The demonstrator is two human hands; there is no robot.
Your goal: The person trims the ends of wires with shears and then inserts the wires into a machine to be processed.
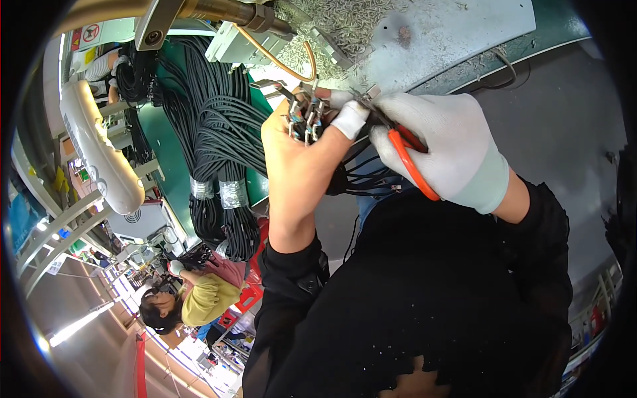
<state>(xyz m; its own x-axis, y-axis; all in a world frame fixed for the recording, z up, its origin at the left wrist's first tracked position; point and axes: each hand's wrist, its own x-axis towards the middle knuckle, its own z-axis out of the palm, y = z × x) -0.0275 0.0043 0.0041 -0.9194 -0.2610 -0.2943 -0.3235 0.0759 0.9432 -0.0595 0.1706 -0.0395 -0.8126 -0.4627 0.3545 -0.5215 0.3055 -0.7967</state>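
My left hand point(292, 166), bare but for white coverings on the thumb and a fingertip, is closed round a bunch of black cables. Their ends point(305, 118) stick up out of the fist, with metal connectors and short coloured wires showing. White-gloved, my right hand point(441, 129) grips pliers with red-orange handles point(410, 166). The dark jaws of the pliers reach to a small metal connector point(373, 91) beside my left thumb. Whether they are closed on it is too small to tell. More black cables point(371, 182) hang below between my hands.
Bundled black cables point(225, 126) lie on the green table point(151, 132) to the left. Metal scraps point(345, 26) cover the worktop near a pale metal plate point(458, 33). A machine arm point(225, 12) juts overhead at the top left. Another person point(209, 295) works farther off, lower left.
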